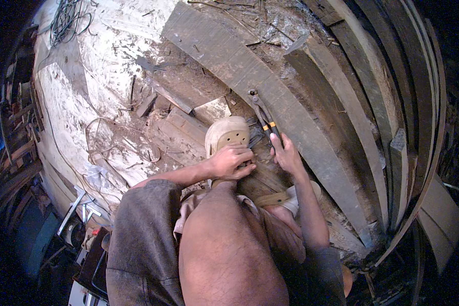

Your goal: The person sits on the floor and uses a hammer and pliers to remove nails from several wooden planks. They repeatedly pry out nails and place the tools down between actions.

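Note:
My right hand [287, 154] is closed round the black and yellow handles of a pair of pincers [260, 111]. Their metal head points away from me and lies over the near edge of a long wooden plank [224, 58]. My left hand [232, 161] is curled with its fingers bent in, just behind the toe of a beige clog [229, 130] on my foot. Whatever the left fingers hold, if anything, is hidden. Under the right forearm part of a second pale clog [290, 199] shows. A small nail seems to stick up from the plank's far part.
Several long boards [336, 84] lie side by side on the right. Wood offcuts [176, 127] and debris lie ahead of the clog. A pale, dirty sheet [112, 66] covers the ground at left, with a coil of dark wire [66, 23] at the far left.

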{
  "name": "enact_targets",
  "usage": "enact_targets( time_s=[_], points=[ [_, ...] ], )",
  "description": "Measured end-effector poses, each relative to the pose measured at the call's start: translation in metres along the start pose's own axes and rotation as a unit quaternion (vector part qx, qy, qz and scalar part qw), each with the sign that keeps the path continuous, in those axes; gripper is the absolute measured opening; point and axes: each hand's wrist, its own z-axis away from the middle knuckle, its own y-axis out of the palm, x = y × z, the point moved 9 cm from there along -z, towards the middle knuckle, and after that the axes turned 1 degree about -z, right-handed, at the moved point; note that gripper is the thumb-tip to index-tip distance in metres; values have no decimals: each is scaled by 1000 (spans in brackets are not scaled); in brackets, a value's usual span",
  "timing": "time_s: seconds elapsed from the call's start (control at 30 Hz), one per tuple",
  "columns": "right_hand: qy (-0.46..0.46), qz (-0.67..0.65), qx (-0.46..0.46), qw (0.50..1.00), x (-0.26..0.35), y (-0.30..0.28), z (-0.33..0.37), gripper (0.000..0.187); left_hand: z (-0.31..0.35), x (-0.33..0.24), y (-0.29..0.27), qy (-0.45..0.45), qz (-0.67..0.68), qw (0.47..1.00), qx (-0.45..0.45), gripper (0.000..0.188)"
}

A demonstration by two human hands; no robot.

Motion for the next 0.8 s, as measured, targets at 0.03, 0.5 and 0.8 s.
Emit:
enact_targets(
  time_s=[0.03, 0.5, 0.8],
  points=[
    [4, 0, -5, 1000, 0, -1, 0, 59, 0, -1, -1, -2, 4, 1000, -2, 16],
    [-131, -5, -67, 989, 40, -1, 11, 49, 0, 2, 0, -5, 6, 1000, -15, 15],
    [-133, -88, 72, 985, 36, -4, 23, 34, -37, 2, -22, -113, 126, 983, -71, 24]
  ],
)
